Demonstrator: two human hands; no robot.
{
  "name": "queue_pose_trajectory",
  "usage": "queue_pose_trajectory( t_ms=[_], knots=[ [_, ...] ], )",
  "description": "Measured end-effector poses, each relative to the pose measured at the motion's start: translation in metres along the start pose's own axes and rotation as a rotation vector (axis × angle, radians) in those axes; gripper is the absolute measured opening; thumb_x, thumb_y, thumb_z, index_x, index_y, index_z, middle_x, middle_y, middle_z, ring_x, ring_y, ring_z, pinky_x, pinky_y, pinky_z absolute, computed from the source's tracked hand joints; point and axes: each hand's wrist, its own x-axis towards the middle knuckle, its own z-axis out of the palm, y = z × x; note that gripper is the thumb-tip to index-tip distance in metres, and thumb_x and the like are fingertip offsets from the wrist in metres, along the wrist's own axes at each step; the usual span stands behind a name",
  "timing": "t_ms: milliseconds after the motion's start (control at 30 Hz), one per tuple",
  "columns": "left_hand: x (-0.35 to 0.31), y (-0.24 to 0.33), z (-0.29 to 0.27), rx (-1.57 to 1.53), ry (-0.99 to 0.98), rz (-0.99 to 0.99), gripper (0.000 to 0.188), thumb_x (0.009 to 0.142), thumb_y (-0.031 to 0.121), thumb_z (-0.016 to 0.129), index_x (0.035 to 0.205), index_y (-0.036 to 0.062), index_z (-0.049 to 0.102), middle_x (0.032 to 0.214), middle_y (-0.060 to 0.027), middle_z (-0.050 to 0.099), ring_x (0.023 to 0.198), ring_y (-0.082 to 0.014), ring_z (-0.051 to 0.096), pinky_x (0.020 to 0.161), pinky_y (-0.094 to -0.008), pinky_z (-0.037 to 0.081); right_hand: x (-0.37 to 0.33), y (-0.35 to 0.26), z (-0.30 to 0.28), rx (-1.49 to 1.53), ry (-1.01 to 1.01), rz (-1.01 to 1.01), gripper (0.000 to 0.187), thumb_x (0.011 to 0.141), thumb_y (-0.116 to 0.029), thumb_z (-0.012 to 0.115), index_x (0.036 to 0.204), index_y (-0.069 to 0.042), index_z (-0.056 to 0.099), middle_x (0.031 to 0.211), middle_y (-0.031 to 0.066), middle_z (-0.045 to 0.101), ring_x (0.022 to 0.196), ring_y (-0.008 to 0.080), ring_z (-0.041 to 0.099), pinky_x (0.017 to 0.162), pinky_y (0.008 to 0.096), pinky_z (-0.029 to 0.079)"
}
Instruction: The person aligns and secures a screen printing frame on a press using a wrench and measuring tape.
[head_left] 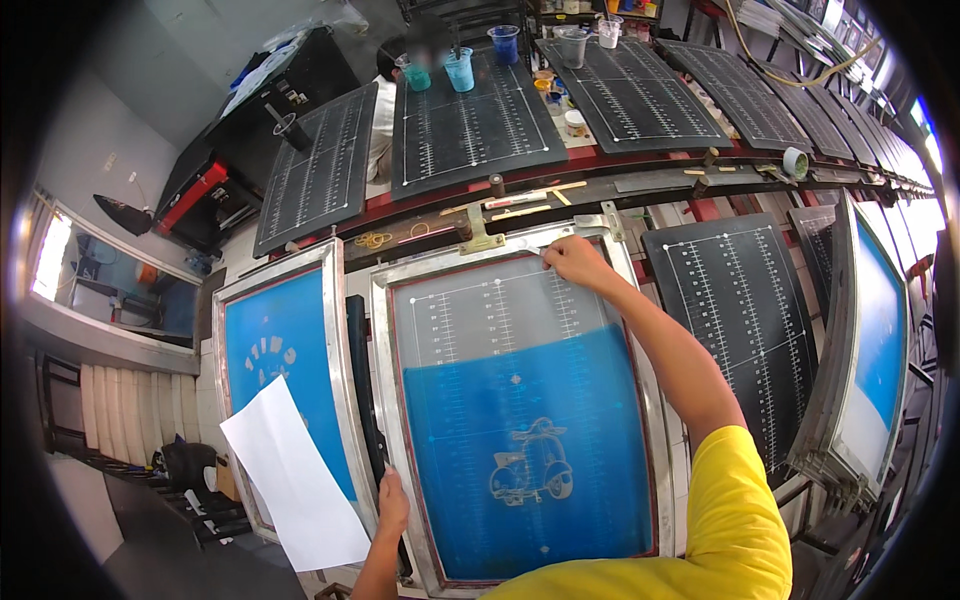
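In front of me a metal-framed printing screen [383,340] lies over a black board with white ruler markings. Its mesh is grey at the top and blue below, with a pale scooter drawing [532,465]. My right hand [578,262] is at the inner top edge of the frame, right of its middle, fingers pinched together; whatever they hold is too small to see. Low on the screen's left side, my left hand [393,502] is closed against the edge, beside a dark board strip [357,350]. What its fingers grip is hidden.
A second blue screen [282,312] stands left, a white paper sheet [298,480] before it. Stacked screens [838,370] stand right, beside a marked black board [735,320]. Across the rail, more boards [470,125] carry paint cups [459,72]. Metal clamps [483,238] sit at the screen's top.
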Motion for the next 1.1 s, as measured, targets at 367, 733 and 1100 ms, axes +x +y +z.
queue_pose_trajectory(
  t_ms=[367,733,1100],
  knots=[
    [0.003,-0.003,0.002,0.008,-0.007,0.033,0.038,0.102,0.036,0.036,0.080,0.0070,0.046,0.074,0.0046,0.034,0.071,-0.0073,0.033,0.067,-0.0239,0.033,0.030,-0.008,0.007,0.048,-0.095,0.141,0.028,0.080,-0.028,0.061,0.070,-0.004,0.072,0.053,0.0046,0.057,0.051,0.0130,0.052,0.054,0.0295,0.042],
    [0.004,-0.002,0.001,0.082,-0.025,0.095,0.042,0.101,0.041,0.035,0.073,0.0102,0.039,0.072,0.0040,0.031,0.068,-0.0093,0.031,0.063,-0.0273,0.031,0.062,-0.031,-0.009,-0.043,-0.221,0.206,0.027,0.076,-0.027,0.064,0.065,-0.003,0.070,0.049,0.0021,0.053,0.044,0.0091,0.045,0.044,0.0260,0.033],
    [0.009,-0.014,-0.001,0.028,-0.037,0.081,0.043,0.101,0.043,0.034,0.076,0.0086,0.040,0.074,0.0035,0.032,0.071,-0.0097,0.032,0.066,-0.0272,0.032,0.048,-0.024,-0.004,0.021,-0.139,0.207,0.023,0.076,-0.027,0.066,0.073,-0.004,0.066,0.051,0.0022,0.056,0.044,0.0092,0.046,0.043,0.0279,0.034]
  ],
)
